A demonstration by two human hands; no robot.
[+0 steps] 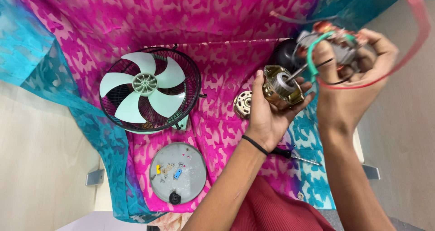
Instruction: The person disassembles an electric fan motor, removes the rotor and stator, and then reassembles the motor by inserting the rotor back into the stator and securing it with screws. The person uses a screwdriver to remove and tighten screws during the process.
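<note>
disassembly looks well along: left hand (272, 111) grips the brass motor housing (282, 87), right hand (351, 84) clutches the wired stator (337, 47) just beside it, fan blade (144, 95) still caged.

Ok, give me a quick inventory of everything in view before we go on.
fan guard with blades: one, black cage, pale green blades, left on the cloth
grey round cover: one, small parts lying in it, below the fan
patterned cloth: one, pink and teal, spread under everything
metal end cap: one, brass-coloured, on the cloth beside the left hand
screwdriver: one, black handle, between the forearms
motor housing with shaft: one, brass-coloured, in the left hand
wired motor part: one, red and green wires, in the right hand
left hand: black wristband
right hand: raised
</note>
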